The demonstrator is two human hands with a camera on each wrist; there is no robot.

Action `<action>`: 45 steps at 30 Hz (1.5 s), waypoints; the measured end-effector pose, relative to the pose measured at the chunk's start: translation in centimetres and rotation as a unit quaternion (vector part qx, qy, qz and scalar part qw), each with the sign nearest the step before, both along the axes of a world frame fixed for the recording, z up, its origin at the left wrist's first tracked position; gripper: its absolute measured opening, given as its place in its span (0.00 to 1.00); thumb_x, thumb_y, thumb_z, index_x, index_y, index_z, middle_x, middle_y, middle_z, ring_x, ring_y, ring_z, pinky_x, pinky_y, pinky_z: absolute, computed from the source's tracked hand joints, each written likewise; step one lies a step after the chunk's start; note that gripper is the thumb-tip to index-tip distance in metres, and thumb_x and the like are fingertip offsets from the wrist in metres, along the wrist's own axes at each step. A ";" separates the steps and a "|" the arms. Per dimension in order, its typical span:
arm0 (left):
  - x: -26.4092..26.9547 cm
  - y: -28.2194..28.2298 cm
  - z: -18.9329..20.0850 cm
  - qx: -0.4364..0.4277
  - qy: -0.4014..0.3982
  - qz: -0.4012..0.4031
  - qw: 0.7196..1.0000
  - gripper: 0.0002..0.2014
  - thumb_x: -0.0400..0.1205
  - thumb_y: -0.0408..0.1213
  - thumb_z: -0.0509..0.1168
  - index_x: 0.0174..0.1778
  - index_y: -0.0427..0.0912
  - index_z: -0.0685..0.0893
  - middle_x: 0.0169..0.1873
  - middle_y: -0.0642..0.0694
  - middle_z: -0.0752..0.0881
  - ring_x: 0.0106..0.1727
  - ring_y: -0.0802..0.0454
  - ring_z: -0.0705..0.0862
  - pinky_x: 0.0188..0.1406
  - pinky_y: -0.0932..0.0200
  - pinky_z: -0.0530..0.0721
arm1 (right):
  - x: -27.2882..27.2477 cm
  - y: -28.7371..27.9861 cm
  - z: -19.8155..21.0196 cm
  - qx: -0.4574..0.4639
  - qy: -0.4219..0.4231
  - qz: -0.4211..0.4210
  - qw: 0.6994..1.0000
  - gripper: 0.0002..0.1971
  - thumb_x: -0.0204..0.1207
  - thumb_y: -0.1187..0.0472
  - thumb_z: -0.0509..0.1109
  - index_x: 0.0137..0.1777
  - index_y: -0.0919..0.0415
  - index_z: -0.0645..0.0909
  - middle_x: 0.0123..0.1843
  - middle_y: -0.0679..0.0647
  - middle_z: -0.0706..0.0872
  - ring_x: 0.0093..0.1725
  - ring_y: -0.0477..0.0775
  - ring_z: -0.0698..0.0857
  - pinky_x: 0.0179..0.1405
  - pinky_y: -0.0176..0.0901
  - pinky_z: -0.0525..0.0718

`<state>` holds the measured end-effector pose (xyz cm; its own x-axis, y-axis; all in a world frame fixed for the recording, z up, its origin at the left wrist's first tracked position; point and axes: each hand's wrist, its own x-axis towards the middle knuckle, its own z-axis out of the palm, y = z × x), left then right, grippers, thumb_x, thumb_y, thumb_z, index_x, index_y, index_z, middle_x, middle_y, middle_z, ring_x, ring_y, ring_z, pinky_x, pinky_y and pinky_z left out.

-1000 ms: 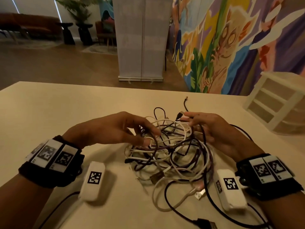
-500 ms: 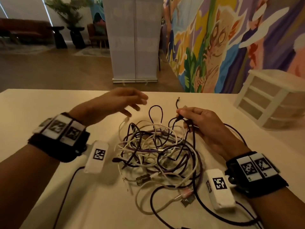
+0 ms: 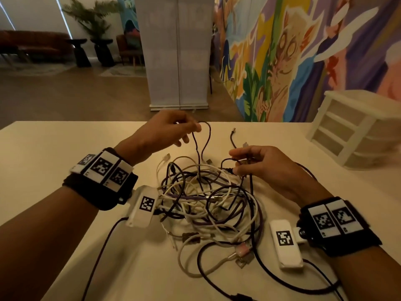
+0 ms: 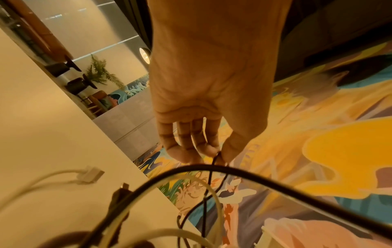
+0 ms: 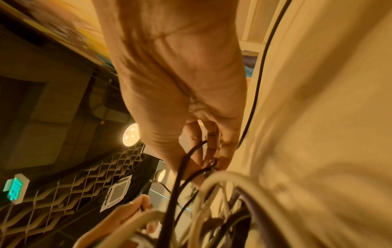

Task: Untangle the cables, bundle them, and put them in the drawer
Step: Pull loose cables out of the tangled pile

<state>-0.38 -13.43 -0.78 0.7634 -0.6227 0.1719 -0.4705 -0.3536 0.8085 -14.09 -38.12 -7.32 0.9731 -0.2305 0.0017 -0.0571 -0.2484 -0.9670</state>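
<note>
nearest you on the pale table (image 3: 54,161), loose plugs and tails of white and dark cord spilled out of the heap, a pinkish connector (image 3: 242,250) lying among them. just past those sat the tangle of cables (image 3: 208,196) itself, white, purple and black strands looped over one another, right between your two wrists. the white camera pods strapped under your wrists hung either side of it, the left one just over the heap's edge. to the right of the heap, your right hand (image 3: 263,165) hovered low over the far side, fingers curled, thumb and fingertips pinching a dark cable end (image 3: 233,146) whose plug stuck up beyond the hand; the right wrist view showed dark cord running through those curled fingers (image 5: 212,142). further out and higher, your left hand (image 3: 167,129) was raised off the table, thumb and forefinger nipping the top of a thin black loop (image 3: 202,137) that hung down into the pile; the left wrist view had the pinch clear, the other fingers (image 4: 184,139) loosely bent beside it. at the far right edge stood the white drawer unit (image 3: 355,131), well apart from the cables, its drawers pushed in. beyond the table stood a white banner stand (image 3: 178,53) and a painted mural wall (image 3: 293,51).
</note>
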 end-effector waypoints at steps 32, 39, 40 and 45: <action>-2.1 1.3 1.0 0.163 -0.009 -0.084 0.983 0.39 0.77 0.62 0.70 0.84 0.51 0.76 0.74 0.54 0.85 0.67 0.55 0.89 0.68 0.45 0.89 | -0.8 0.9 2.9 0.160 -0.105 -0.012 0.981 0.15 0.89 0.57 0.69 0.64 0.66 0.91 0.48 0.56 0.91 0.46 0.50 0.88 0.48 0.39 0.90; -2.4 1.8 0.7 0.250 -0.072 -0.162 0.952 0.22 0.82 0.69 0.64 0.70 0.68 0.87 0.66 0.66 0.89 0.68 0.63 0.86 0.72 0.43 0.85 | -0.5 0.3 3.3 0.314 -0.203 -0.060 0.926 0.15 0.90 0.66 0.66 0.73 0.69 0.84 0.49 0.56 0.91 0.50 0.50 0.90 0.57 0.40 0.90; -2.3 1.8 0.9 0.241 -0.071 -0.167 0.953 0.19 0.83 0.67 0.65 0.68 0.69 0.88 0.65 0.67 0.89 0.68 0.64 0.85 0.73 0.42 0.85 | -0.5 0.0 3.3 0.330 -0.212 -0.067 0.917 0.15 0.91 0.67 0.65 0.74 0.69 0.84 0.50 0.56 0.90 0.51 0.50 0.90 0.58 0.40 0.90; -2.9 1.9 2.2 0.202 -0.010 -0.263 0.943 0.25 0.84 0.48 0.76 0.79 0.61 0.82 0.74 0.67 0.83 0.77 0.66 0.80 0.82 0.49 0.75 | -0.4 -0.1 3.4 0.367 -0.216 -0.074 0.902 0.15 0.91 0.70 0.63 0.73 0.67 0.85 0.51 0.56 0.89 0.52 0.51 0.88 0.58 0.41 0.90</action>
<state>-3.31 -11.52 1.37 0.3304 -0.9319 -0.1497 -0.6804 -0.3451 0.6465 -14.49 -38.20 -3.96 0.8760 -0.4521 0.1681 0.3853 0.4459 -0.8079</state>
